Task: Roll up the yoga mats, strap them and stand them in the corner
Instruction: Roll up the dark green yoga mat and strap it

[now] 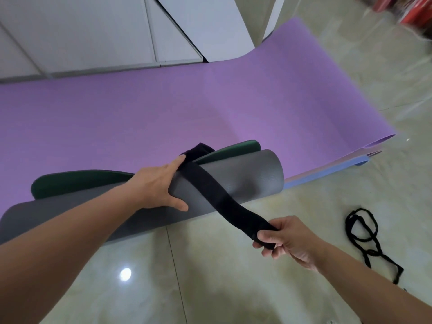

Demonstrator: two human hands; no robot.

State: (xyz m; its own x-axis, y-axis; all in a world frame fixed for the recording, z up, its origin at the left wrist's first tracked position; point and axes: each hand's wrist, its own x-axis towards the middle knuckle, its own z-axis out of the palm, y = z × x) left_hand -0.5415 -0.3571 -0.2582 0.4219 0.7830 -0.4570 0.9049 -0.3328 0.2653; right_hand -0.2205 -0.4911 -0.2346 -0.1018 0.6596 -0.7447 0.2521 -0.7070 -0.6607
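A rolled grey yoga mat [254, 176] lies across the floor in front of me, its green inner side [77, 183] showing along the far edge. A wide black strap [210, 190] is draped over the roll near its right end. My left hand [161, 183] presses on top of the roll, fingers pinning the strap's far end. My right hand [287, 239] grips the strap's near end, pulled toward me above the floor. Behind the roll a purple mat [163, 108] lies flat and unrolled, with a blue mat's [327, 169] edge showing beneath its right side.
A thin black cord [364, 239] lies looped on the glossy tile floor [210, 277] at the right. White panels [93, 33] line the wall behind the purple mat. Red objects [411, 12] sit blurred in the top right corner.
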